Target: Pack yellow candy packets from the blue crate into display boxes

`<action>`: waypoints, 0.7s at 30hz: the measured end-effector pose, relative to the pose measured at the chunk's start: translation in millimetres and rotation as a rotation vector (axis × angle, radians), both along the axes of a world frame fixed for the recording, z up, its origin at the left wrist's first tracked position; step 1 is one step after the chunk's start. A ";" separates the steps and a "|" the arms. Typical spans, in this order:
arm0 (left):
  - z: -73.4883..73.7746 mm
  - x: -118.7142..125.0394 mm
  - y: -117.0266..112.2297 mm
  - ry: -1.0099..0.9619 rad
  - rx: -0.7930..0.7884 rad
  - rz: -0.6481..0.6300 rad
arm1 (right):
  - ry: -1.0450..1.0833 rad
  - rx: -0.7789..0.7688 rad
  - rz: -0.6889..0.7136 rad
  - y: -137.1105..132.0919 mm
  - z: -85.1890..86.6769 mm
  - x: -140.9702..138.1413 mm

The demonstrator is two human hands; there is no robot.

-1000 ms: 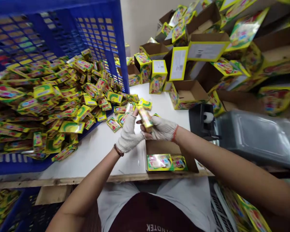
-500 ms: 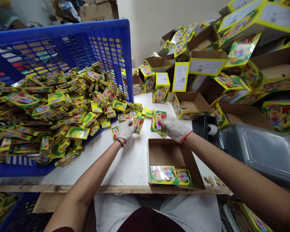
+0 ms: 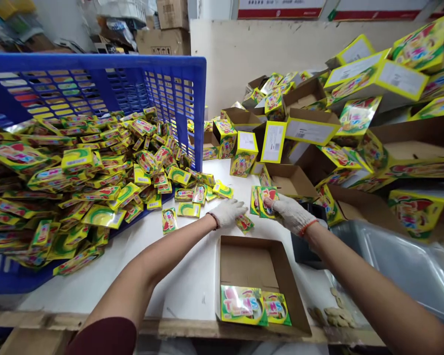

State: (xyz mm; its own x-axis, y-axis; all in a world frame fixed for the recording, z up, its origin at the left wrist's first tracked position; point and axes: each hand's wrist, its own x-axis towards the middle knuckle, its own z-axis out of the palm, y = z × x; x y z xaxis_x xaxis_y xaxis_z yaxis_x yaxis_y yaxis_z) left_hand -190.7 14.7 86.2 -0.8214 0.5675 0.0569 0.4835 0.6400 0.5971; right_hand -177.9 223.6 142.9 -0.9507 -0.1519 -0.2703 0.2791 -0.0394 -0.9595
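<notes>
the left hand (image 3: 227, 213), in a white glove, is low over the white surface (image 3: 185, 276). its fingers (image 3: 239, 209) are stretched out and look let go of everything. a small pack (image 3: 244, 223) lies just beside it, partly under the fingertips, and i cannot tell if they touch it.

the right hand (image 3: 294, 214) has a white glove too, with an orange edge at the wrist. its fingers are grasping a few flat packs (image 3: 264, 201), yellow and green with red fruit on them. the packs are up above the far side of an open brown box (image 3: 249, 261). in that box, two bright packs (image 3: 244, 305) lie side by side at the near end.

a few loose packs (image 3: 188, 209) lie on the surface past the left arm. on the left, a big blue basket (image 3: 198, 108) is tipped on its side with a big heap of packs (image 3: 107, 167). on the right is a messy pile of bright boxes (image 3: 333, 128). a see-through tub (image 3: 395, 266) is by the right arm, and some tan bits (image 3: 338, 315) lie near the open brown box.
</notes>
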 end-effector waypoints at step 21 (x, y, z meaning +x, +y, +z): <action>12.7 1.8 -64.3 -0.042 -0.084 0.782 | -0.138 -0.325 0.018 -45.2 -21.0 -3.6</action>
